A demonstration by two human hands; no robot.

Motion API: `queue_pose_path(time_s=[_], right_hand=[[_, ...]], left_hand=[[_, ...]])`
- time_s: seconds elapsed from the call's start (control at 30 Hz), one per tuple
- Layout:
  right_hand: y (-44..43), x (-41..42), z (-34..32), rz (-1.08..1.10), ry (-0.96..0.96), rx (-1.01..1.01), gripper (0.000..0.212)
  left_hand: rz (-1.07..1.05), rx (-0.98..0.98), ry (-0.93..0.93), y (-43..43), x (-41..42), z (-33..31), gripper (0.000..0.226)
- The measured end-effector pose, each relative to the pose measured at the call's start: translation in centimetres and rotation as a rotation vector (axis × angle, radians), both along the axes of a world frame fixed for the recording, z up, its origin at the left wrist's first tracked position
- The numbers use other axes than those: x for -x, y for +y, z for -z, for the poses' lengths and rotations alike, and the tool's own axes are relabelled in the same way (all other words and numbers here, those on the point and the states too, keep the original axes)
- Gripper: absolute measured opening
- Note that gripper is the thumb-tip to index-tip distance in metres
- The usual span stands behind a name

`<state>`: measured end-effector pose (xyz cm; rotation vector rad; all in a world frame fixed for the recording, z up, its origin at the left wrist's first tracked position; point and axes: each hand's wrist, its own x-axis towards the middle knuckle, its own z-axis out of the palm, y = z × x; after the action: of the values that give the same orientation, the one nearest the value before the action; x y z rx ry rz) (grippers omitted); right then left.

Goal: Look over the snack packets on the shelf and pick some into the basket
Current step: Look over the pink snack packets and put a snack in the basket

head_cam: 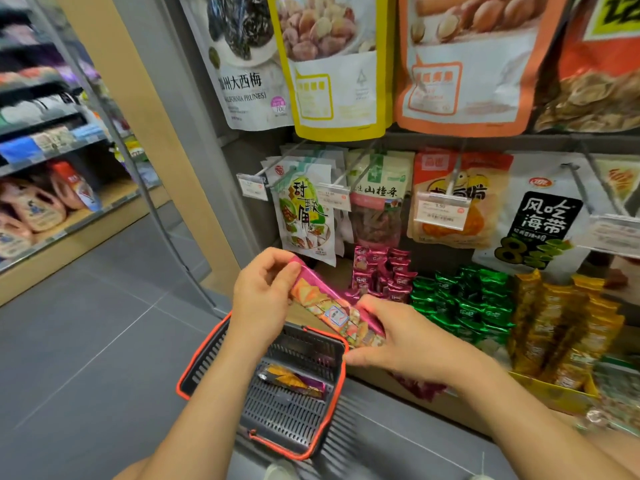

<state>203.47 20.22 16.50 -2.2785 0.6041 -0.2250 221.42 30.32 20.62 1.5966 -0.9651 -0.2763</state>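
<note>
I hold a long pink snack packet [332,310] slantwise in front of the shelf. My left hand [263,292] pinches its upper left end. My right hand [398,337] grips its lower right end. Below them a dark grey basket [221,344] with an orange rim hangs from my left forearm. One similar packet [294,379] lies inside it. On the shelf behind stand piles of small pink packets [384,275], green packets [464,299] and yellow packets [561,327].
Larger bags hang on pegs above: a tamarind bag [306,216], a hawthorn bag [379,199], an orange bag [453,199], a white kelp bag [543,216]. A grey post [194,140] borders the shelf on the left. Grey floor tiles [104,334] and another shelf unit [45,188] lie to the left.
</note>
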Motion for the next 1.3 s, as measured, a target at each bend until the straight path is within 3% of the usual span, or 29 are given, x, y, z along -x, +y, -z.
queue_pose_path(time_s=[0.17,0.3,0.4,0.47,0.6,0.7,0.8,0.87,0.93,1.03,1.17,1.3], right_hand=[[-2.1,-0.1,-0.9,-0.190,0.093,-0.385,0.046],[-4.6,0.4,-1.5,-0.230,0.145,-0.452,0.053],[-6.1,1.0,-1.9,-0.161,-0.011,-0.682,0.044],[-6.8,1.2,-2.0,0.020,-0.198,-0.769,0.033],[-7.7,0.9,-1.4,0.468,-0.508,-0.628,0.008],[-7.4,0.3,-0.9,0.636,-0.609,-0.592,0.011],[-6.6,-0.4,-0.5,0.682,-0.644,-0.555,0.015],[-6.1,-0.7,-0.4,0.708,-0.682,-0.543,0.016],[-5.7,-0.6,-0.4,0.698,-0.714,-0.566,0.014],[-5.0,-0.2,-0.4,0.622,-0.706,-0.603,0.020],[-4.8,0.3,-0.4,0.602,-0.532,-0.077,0.025],[-4.2,0.3,-0.6,0.555,-0.593,0.273,0.024]], left_hand=[[-0.121,-0.120,-0.061,-0.4,-2.7,1.1,0.024],[-0.144,-0.244,-0.161,-1.0,-4.2,1.9,0.023],[-0.164,-0.252,-0.014,-2.0,-5.6,2.1,0.021],[-0.090,-0.250,0.124,-2.6,-6.4,2.4,0.017],[0.206,-0.439,0.225,-3.5,-6.8,3.6,0.030],[0.309,-0.631,0.152,-4.5,-6.5,4.7,0.040],[0.316,-0.763,-0.119,-5.8,-6.3,5.5,0.034],[0.228,-0.751,-0.319,-6.8,-6.3,5.5,0.030],[0.178,-0.665,-0.319,-7.7,-6.4,5.7,0.028],[0.172,-0.567,-0.163,-8.9,-6.8,6.6,0.029],[0.299,-0.579,0.073,-10.3,-6.5,8.3,0.030],[0.282,-0.582,-0.001,-12.9,-6.2,9.4,0.037]])
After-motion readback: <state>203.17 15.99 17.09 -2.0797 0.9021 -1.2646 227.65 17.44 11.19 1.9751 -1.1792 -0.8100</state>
